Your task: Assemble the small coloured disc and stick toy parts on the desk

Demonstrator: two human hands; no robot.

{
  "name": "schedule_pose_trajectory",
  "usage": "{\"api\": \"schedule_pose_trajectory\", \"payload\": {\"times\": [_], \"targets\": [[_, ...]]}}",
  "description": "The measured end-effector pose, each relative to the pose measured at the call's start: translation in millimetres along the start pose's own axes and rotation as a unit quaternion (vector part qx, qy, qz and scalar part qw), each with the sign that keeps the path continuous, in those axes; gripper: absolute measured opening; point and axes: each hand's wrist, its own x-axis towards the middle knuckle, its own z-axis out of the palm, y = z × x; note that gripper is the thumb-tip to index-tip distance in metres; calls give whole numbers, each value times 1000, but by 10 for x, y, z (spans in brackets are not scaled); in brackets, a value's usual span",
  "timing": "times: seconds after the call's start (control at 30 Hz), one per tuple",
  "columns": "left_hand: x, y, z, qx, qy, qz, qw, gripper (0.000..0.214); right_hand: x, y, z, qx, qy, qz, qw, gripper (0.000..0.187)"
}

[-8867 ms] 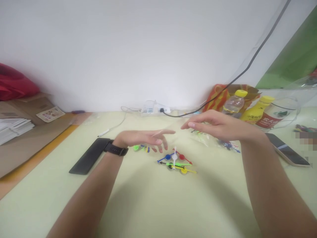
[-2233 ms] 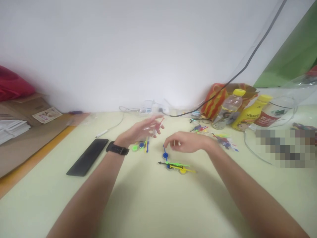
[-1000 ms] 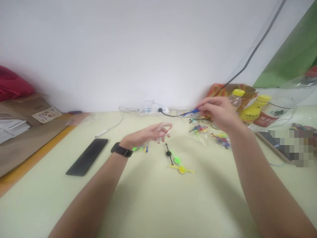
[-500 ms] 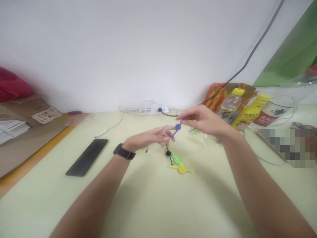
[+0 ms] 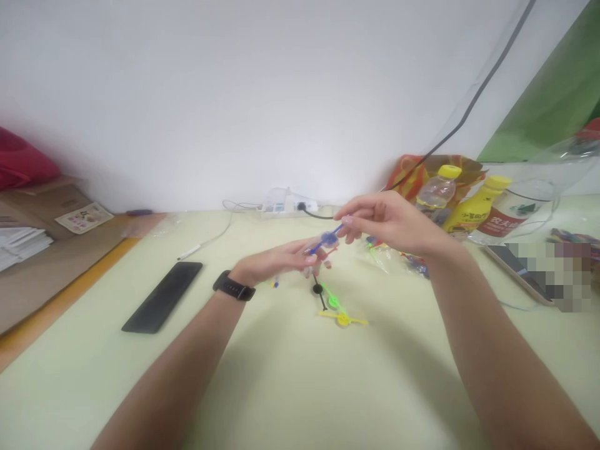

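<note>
My right hand [image 5: 389, 220] pinches a blue plastic pick with a round disc [image 5: 328, 237] and points its tip into a small clear bag [image 5: 313, 249]. My left hand [image 5: 281, 262], with a black watch on its wrist, holds that bag above the table; a red pick shows inside it. Below the hands, black [image 5: 319, 291], green [image 5: 334, 302] and yellow [image 5: 344, 319] picks lie on the pale yellow table [image 5: 290, 387].
A black phone [image 5: 162, 297] lies at the left. Clear bags of coloured picks [image 5: 398, 257], bottles [image 5: 438, 190] and another phone [image 5: 520, 272] crowd the right. A power strip [image 5: 288, 203] with cables sits at the wall. Cardboard boxes [image 5: 42, 200] stand far left.
My right hand picked the blue pick off the pile, lifted it away right, then brought it to the bag in my left hand. The pile has shrunk.
</note>
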Motion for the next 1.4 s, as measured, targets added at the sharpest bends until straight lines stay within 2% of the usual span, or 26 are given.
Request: {"api": "schedule_pose_trajectory", "payload": {"times": [0.13,0.23,0.33,0.47,0.6,0.7,0.8,0.83,0.93,0.97,1.03,1.13,1.27,1.33,1.4], "targets": [[-4,-6,18,-12,-1,3,1000,64,17,-42,61,40,-27,12,999,20],[3,-10,10,-15,-12,12,1000,67,54,2,84,26,-42,-8,999,21],[10,-10,3,-17,-18,19,1000,69,94,62,115,7,-4,-17,1000,18],[13,-23,12,-13,-12,7,1000,68,140,116,210,31,55,8,998,16],[30,-59,14,-4,8,10,1000,63,162,110,306,29,65,52,996,24],[52,-82,9,-14,27,14,999,61,144,61,297,-3,48,32,998,37],[73,-91,21,-39,39,13,998,62,91,-9,200,-21,51,4,998,52],[80,-90,30,-45,44,13,998,61,71,-31,158,-31,35,-9,999,48],[95,-81,58,-61,66,17,996,56,29,-69,59,-77,-41,-58,994,21],[98,-77,64,-73,71,15,995,59,24,-72,46,-91,-48,-70,992,15],[102,-73,72,-113,69,-1,991,70,24,-72,51,-109,-21,-86,990,16],[106,-99,86,-181,45,-36,982,78,27,-82,99,-112,60,-110,986,22],[127,-203,132,-163,-16,-11,986,81,29,-82,123,-98,127,-133,978,17],[152,-250,156,-131,0,10,991,69,60,-5,99,-103,152,-140,973,16],[189,-275,168,-115,71,24,991,51,126,160,53,-96,209,-137,963,25]]}}
